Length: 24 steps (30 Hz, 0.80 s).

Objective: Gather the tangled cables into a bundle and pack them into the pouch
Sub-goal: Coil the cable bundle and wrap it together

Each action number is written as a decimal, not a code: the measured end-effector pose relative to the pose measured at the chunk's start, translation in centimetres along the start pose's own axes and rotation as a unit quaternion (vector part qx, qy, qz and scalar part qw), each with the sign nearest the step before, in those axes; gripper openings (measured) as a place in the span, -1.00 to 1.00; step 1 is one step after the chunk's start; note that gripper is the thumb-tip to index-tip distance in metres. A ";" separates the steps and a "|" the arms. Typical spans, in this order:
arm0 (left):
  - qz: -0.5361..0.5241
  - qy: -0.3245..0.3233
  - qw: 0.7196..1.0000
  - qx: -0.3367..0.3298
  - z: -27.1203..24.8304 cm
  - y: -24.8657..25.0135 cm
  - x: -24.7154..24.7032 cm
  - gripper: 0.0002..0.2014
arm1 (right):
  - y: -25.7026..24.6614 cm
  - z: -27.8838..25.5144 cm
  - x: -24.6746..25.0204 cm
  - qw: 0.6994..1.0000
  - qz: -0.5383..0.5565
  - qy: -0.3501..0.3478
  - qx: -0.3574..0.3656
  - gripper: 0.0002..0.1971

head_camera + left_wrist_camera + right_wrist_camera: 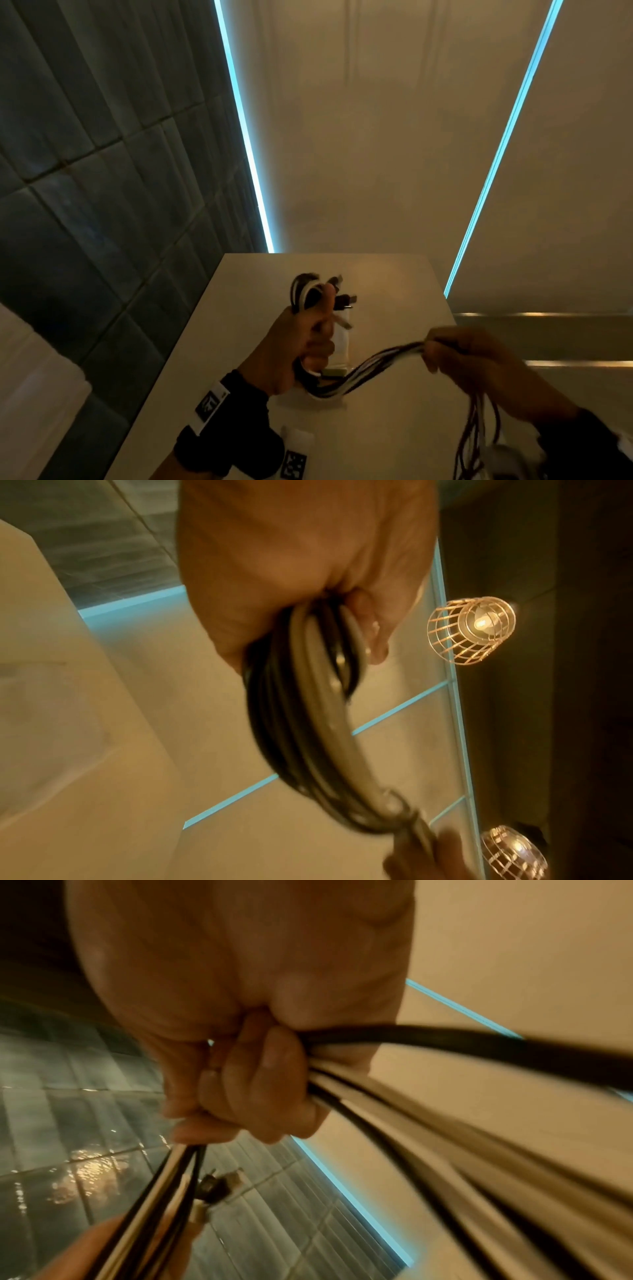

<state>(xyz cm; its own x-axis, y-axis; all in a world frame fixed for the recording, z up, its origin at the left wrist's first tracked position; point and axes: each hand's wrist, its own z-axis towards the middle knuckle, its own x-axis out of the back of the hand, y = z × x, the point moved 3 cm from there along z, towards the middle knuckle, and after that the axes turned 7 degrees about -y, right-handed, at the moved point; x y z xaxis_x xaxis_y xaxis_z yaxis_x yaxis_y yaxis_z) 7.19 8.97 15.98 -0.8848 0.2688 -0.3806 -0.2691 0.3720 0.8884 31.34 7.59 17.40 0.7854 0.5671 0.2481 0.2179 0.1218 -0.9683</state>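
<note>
A bunch of black and white cables runs between my two hands above a beige table. My left hand grips a folded loop of the cables, with the loop and several plugs sticking up past the fist. My right hand grips the same cables further along, fingers curled round them. Loose cable ends hang down below the right hand. A pale flat object lies on the table behind the left hand; I cannot tell whether it is the pouch.
A grey tiled wall rises on the left. Blue light strips run down the beige wall behind the table. Wire-caged lamps show in the left wrist view. A white tagged block lies near the table's front edge.
</note>
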 end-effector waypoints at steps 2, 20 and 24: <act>0.030 -0.039 0.999 0.003 -0.5 -0.6 -1.5 -0.55 | -2.3 1.5 0.4 0.997 -0.062 0.017 0.047 -0.64; 0.033 -0.066 0.997 0.025 0.1 -2.4 -2.9 -0.85 | -3.8 8.1 -0.1 0.951 -0.283 0.010 0.124 -0.76; -0.058 -0.079 0.995 0.014 0.6 -3.1 -3.7 -0.89 | -3.4 7.8 0.2 0.957 -0.262 0.017 0.120 -0.75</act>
<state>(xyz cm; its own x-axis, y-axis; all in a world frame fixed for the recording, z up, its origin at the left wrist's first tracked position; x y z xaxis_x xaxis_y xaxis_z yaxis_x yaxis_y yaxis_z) 11.51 7.32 14.50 -0.7771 0.3590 -0.5170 -0.3529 0.4316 0.8302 26.23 13.67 20.48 0.6230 0.3507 0.6992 0.4520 0.5681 -0.6877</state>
